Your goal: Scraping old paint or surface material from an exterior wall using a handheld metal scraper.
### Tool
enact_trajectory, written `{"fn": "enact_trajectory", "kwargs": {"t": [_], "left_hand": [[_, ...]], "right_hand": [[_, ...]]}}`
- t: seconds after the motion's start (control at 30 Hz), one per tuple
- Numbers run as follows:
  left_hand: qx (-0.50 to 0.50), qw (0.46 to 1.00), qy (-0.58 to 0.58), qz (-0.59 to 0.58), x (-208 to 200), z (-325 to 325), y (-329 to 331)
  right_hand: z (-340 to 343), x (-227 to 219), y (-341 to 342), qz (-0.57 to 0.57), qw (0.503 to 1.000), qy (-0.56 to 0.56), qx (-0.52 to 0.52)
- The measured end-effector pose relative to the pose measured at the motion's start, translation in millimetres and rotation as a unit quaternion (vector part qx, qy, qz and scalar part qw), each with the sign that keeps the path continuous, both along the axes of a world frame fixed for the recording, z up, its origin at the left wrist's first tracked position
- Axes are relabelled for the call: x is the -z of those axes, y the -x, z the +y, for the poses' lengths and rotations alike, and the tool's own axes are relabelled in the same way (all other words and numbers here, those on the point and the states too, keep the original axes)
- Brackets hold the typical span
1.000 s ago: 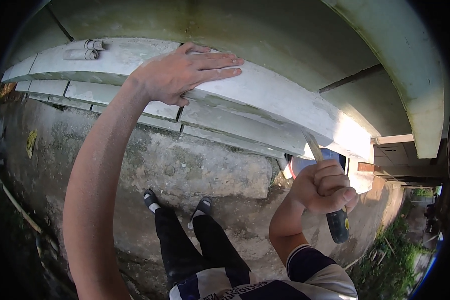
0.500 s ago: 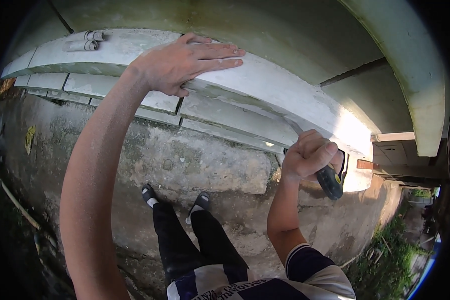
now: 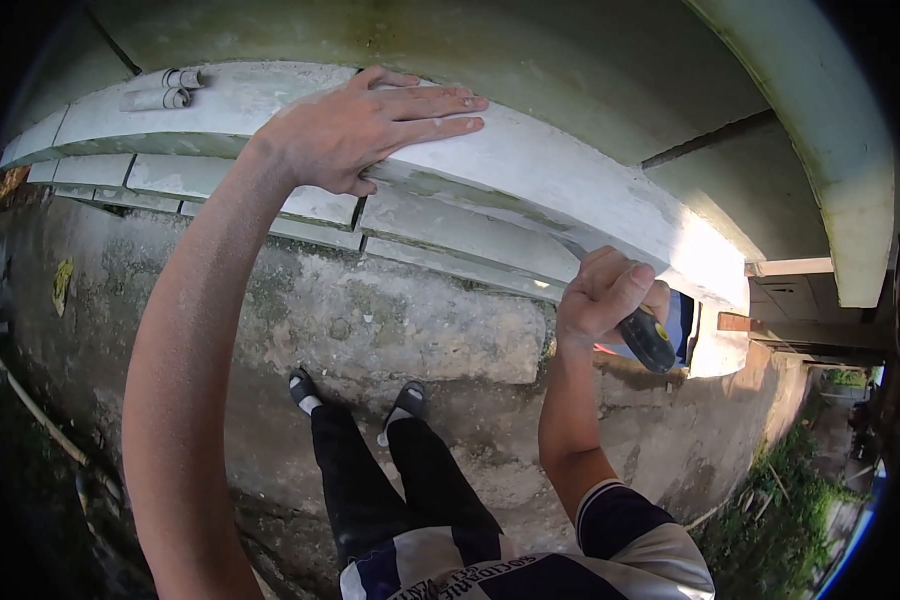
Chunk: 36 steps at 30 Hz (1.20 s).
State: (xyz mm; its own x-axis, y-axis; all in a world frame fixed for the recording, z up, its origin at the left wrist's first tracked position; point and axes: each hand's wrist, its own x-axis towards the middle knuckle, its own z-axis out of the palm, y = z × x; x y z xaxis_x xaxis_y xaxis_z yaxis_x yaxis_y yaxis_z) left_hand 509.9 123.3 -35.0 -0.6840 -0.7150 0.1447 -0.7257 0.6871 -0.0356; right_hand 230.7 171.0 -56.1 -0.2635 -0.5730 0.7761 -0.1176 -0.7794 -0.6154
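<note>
Fingers (image 3: pixel 425 105) of your left hand (image 3: pixel 355 135) lie flat and spread on top of the long grey moulding (image 3: pixel 530 170), palm down, gripping nothing, only pressing on it. Your right hand (image 3: pixel 605 295) is closed tight around a tool with a black handle (image 3: pixel 648 340); its thin metal shank runs up from your fist to the moulding's lower edge, close to a joint between the stepped grey strips (image 3: pixel 450 235) beneath. The tip is hidden where it meets them, so you cannot tell how deep it sits.

From the head view, the moulding lies across the frame, well above the rough concrete ground (image 3: pixel 400 320) where your feet (image 3: pixel 355 395) stand. Two short grey pipe pieces (image 3: pixel 165 90) rest loose on top near its far left end.

As a judgement: if you lever hard on the handle, the tip could slip out of the joint and your fist would jerk toward the edge. A freed strip could drop toward your feet, directly below. Pressing unevenly with the flat hand could shake the pipe pieces off.
</note>
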Motion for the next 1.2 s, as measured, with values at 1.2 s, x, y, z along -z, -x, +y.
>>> {"fn": "enact_trajectory", "kwargs": {"t": [1.2], "left_hand": [[0.008, 1.0, 0.002, 0.02, -2, -4, -5]], "right_hand": [[11, -30, 15, -0.018, 0.997, 0.007, -0.077]]}}
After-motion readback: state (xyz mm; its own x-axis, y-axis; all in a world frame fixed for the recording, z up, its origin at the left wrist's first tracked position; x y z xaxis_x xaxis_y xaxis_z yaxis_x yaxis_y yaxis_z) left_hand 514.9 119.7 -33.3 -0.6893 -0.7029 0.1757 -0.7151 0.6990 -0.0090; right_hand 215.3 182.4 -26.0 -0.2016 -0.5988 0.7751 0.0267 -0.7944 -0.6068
